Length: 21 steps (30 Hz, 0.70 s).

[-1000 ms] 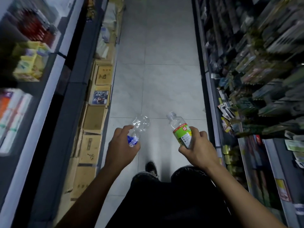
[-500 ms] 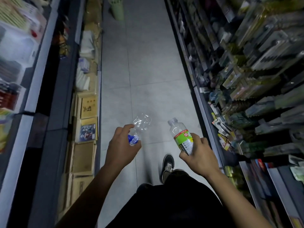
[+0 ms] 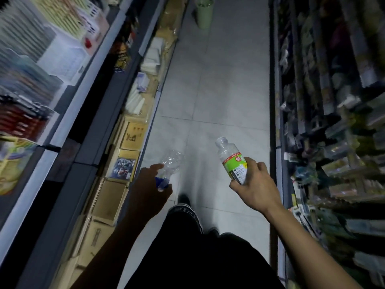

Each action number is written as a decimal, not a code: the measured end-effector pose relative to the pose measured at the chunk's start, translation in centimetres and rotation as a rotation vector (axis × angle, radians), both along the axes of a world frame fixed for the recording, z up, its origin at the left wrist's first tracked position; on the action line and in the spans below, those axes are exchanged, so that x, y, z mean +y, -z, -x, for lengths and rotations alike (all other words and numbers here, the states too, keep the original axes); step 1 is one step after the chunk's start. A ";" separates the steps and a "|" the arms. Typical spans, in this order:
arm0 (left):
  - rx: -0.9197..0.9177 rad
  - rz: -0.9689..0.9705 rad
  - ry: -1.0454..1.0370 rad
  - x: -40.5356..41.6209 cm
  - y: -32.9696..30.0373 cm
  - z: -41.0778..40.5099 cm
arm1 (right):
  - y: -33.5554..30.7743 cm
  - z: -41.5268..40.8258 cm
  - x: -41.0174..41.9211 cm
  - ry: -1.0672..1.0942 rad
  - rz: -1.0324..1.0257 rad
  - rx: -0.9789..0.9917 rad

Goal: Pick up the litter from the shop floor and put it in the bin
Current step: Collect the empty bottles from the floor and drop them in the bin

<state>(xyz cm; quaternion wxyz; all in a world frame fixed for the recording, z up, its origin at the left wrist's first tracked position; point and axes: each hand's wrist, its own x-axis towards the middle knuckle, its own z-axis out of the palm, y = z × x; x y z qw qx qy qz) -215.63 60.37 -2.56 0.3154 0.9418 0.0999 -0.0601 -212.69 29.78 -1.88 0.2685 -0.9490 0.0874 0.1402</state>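
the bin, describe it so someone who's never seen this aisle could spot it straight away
Follow the grey tiled floor up the aisle, away from the person. The bin stands at its far end, near the left-hand shelving. It is a pale green round bucket, the only thing standing on the floor there.

The top edge cuts off the rim of the pale green plastic bin (image 3: 205,12). My left hand (image 3: 149,189) hides the lower part of the crushed clear plastic bottle (image 3: 171,161). The goods on both shelves are blurred beyond reading.

Tiled aisle floor (image 3: 218,97) open ahead to green bin (image 3: 204,12); cardboard boxes (image 3: 133,136) line left edge, packed shelves (image 3: 325,122) crowd right.
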 end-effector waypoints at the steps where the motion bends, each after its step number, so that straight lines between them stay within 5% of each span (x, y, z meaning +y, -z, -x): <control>1: -0.007 -0.009 -0.002 0.5 0.1 -1.2 | 0.0 -1.9 0.2 -0.016 0.002 -0.001; 12: -0.015 0.036 -0.054 3.4 0.3 -21.8 | -0.2 -21.6 3.4 -0.038 0.042 0.030; 21: 0.005 -0.017 0.125 0.4 -0.7 -39.8 | -0.7 -32.9 1.7 0.121 0.056 0.052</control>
